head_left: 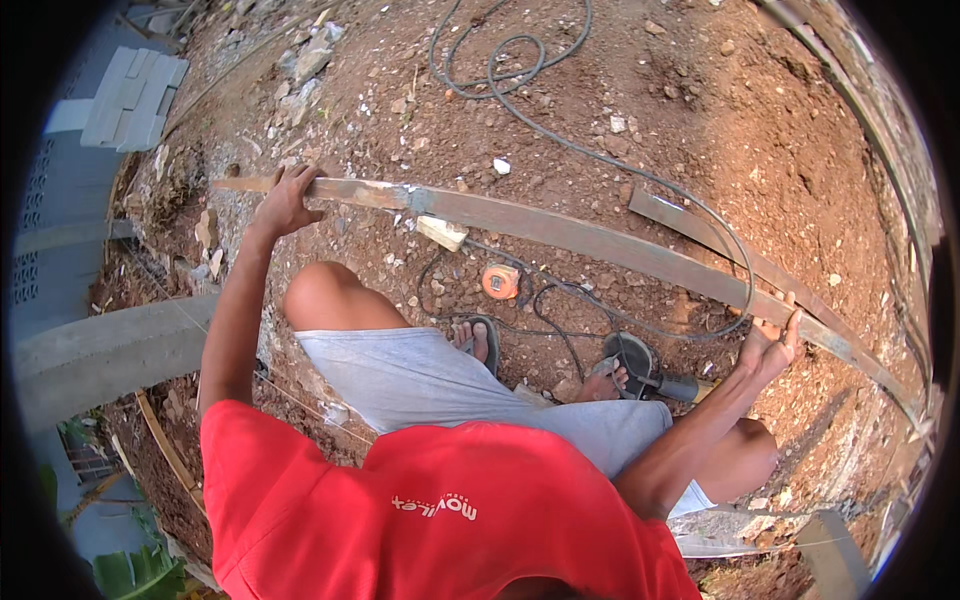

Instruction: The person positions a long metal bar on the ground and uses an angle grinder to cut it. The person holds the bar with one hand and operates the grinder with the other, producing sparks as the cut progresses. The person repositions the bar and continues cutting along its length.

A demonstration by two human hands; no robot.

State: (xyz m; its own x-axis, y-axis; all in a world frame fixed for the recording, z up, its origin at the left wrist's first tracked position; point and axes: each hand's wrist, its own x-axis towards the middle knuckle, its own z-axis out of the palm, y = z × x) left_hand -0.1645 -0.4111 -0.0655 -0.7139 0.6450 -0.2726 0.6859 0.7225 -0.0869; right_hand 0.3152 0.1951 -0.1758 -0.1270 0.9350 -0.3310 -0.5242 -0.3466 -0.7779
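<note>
A long, narrow wooden plank [560,232] spans the view in front of me, weathered brown with a pale grey patch left of its middle. My left hand [287,203] is closed over it close to its left end. Toward the other end my right hand [770,340] grips its near edge, some fingers showing beyond it. Under the plank lies a pale wooden block [442,233]. An orange tape measure [500,282] rests on the soil between the plank and my feet. Beside my right foot is a dark power tool [678,388], partly hidden by my leg.
A second, shorter board [690,226] lies behind the plank. A grey cable [585,150] loops over the stony soil and crosses the plank at the right. Stacked grey slabs [135,98] stand far left, and a concrete beam [120,355] runs at my left.
</note>
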